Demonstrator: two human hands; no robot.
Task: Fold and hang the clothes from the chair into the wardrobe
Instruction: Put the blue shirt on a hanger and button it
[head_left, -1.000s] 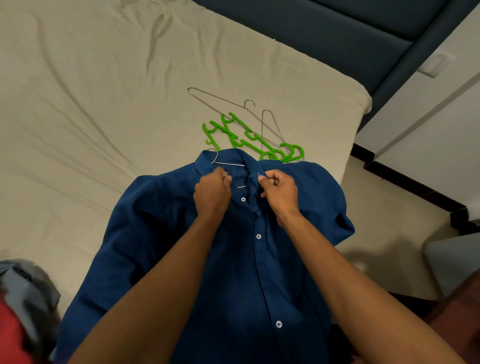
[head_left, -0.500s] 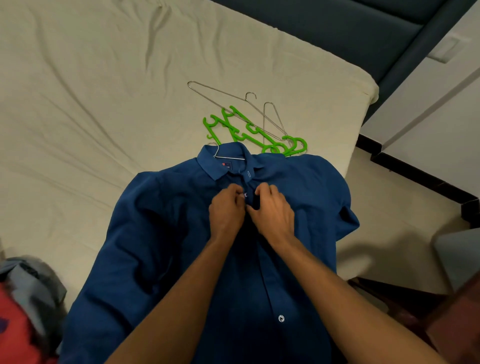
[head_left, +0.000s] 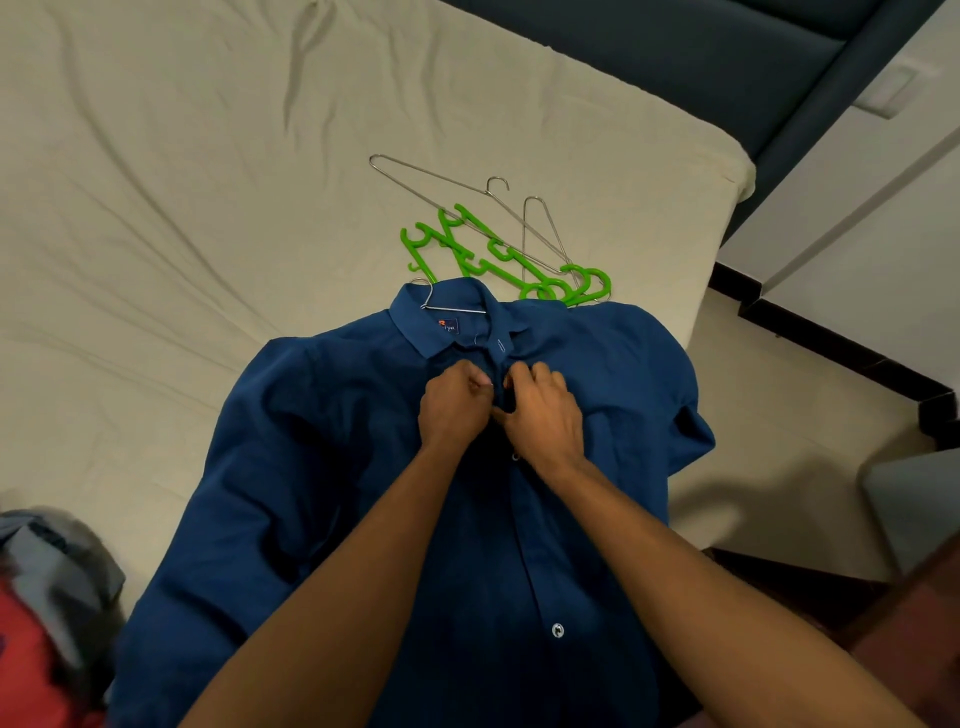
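Observation:
A dark blue button-up shirt (head_left: 332, 467) lies front-up on the bed, collar pointing away from me. A metal wire hanger (head_left: 431, 299) sits inside it, its hook poking out past the collar. My left hand (head_left: 452, 405) and my right hand (head_left: 545, 415) meet on the shirt's placket just below the collar, each pinching the fabric edge with curled fingers. The button under my fingers is hidden. Lower buttons show down the placket.
Spare hangers lie beyond the collar: green plastic hangers (head_left: 498, 254) and bare wire hangers (head_left: 467, 192). The beige bed sheet (head_left: 156, 208) spreads left. Grey and red clothes (head_left: 47, 597) pile at bottom left. A dark blue headboard (head_left: 675, 57) stands behind, floor to the right.
Both hands slid from the collar down to the placket below it and came together there. The collar now lies uncovered.

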